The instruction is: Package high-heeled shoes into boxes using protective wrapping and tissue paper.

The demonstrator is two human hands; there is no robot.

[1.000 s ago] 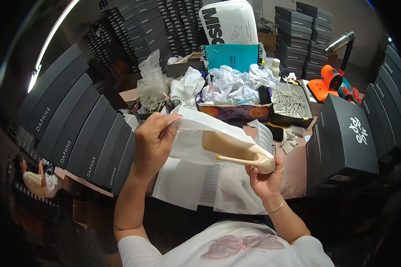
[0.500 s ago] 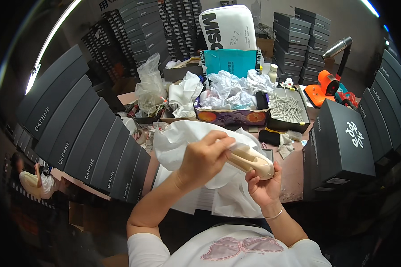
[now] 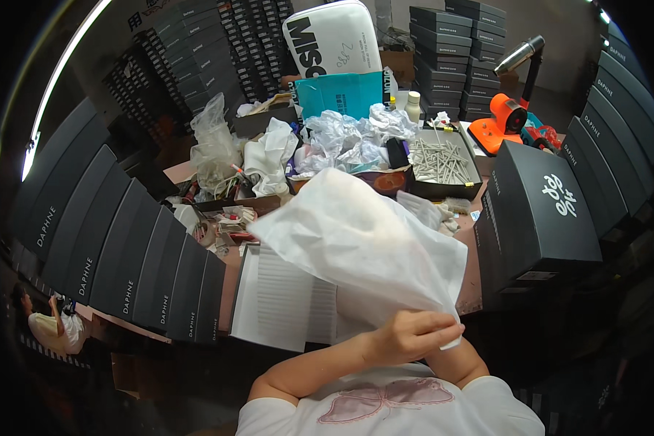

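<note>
A thin, translucent white wrapping sheet is raised over the middle of the table. My left hand reaches across my front to the right, its fingers closed in a pinch on the sheet's near edge. My right forearm runs up beneath the sheet, which covers my right hand, so its fingers are hidden. A faint beige shape shows through the sheet; the beige shoe itself cannot be made out. Below the sheet lies an open shoebox with a white inside and ribbed white paper in it.
Dark shoeboxes stand in a row at left, others at right. Behind are a carton of crumpled paper, a tray of pale sticks, an orange tool and a white case. Another person sits far left.
My left hand has moved down and right with the sheet's edge. The sheet now covers my right hand and the beige shoe that it held. The view has shifted slightly.
</note>
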